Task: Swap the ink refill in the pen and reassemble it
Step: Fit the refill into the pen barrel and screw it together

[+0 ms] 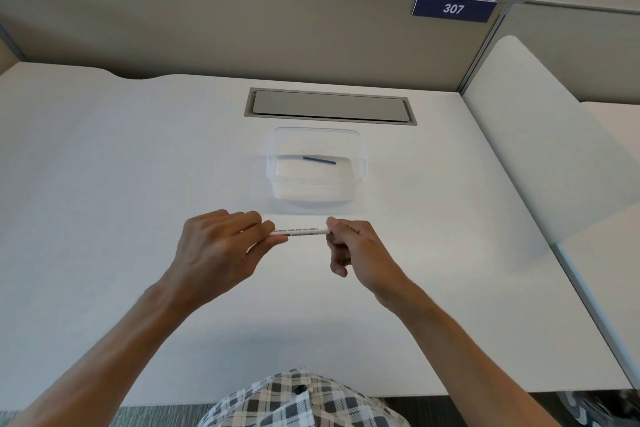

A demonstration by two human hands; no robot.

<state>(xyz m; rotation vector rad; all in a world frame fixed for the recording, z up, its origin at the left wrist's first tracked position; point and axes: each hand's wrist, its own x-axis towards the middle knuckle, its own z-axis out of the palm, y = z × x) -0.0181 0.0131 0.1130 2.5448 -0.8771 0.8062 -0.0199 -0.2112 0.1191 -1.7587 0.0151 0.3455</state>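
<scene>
With your left hand gripping 1 end of the pen and your right hand pinching the other, twist gently apart, keeping it level just short of the container holding the refill.

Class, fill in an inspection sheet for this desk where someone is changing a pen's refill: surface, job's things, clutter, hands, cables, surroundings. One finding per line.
Surface: white desk, with a grey hatch set in it at the back.
Job's things: white pen held level between both hands; clear box behind it holds a blue refill.
Clutter: nothing seen.
Hands: left hand holds the pen's left end; right hand pinches its right end. Both ends are hidden in the grip.
Cables: nothing seen.
Surroundings: beige partition with a blue sign reading 307; a second desk to the right.
</scene>
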